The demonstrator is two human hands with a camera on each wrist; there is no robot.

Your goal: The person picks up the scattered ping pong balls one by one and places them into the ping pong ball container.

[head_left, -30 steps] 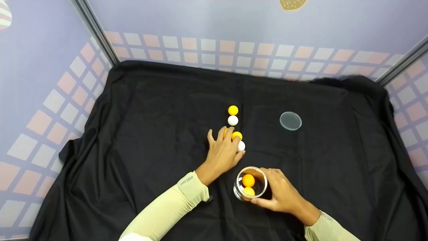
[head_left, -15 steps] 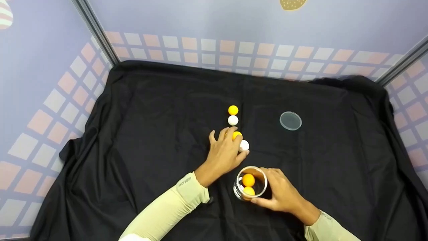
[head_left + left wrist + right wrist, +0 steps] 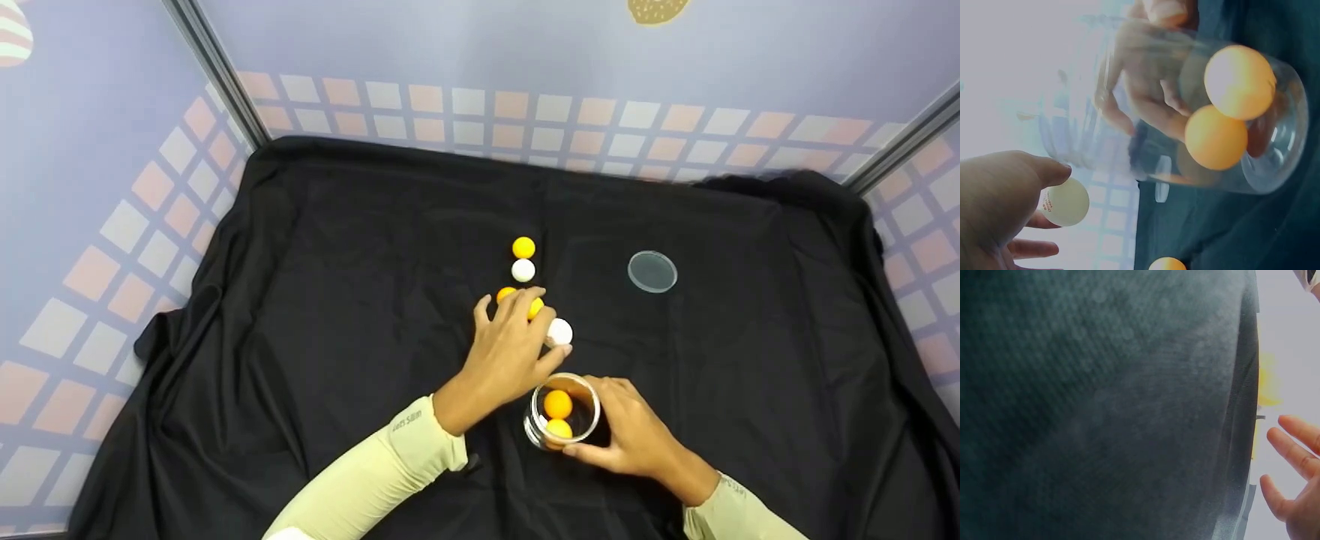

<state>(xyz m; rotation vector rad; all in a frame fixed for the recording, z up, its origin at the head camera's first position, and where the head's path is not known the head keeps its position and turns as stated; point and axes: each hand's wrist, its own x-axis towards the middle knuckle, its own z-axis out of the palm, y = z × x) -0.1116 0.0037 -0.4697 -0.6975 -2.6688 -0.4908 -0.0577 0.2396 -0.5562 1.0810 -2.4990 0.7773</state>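
Observation:
A white ball (image 3: 559,332) is pinched between the thumb and index finger of my left hand (image 3: 504,352); the left wrist view shows the white ball (image 3: 1067,202) at the thumb tip, beside the clear jar (image 3: 1157,180). My right hand (image 3: 637,431) grips the right side of the clear jar (image 3: 534,435), whose mouth faces up in the head view. Inside lie orange balls (image 3: 558,404) and something white, partly hidden. Under and beside my left fingers are an orange ball (image 3: 506,295) and a yellow-orange one (image 3: 535,307), both partly covered.
Farther back, a yellow-orange ball (image 3: 523,247) sits behind a white ball (image 3: 523,270). A clear round lid (image 3: 652,271) lies to the right on the black cloth (image 3: 390,247). Patterned panels (image 3: 480,45) stand behind and at the sides.
My left hand has moved right and slightly toward the jar, bringing the white ball with it and uncovering more of the orange ball. My right hand and the jar have stayed in place.

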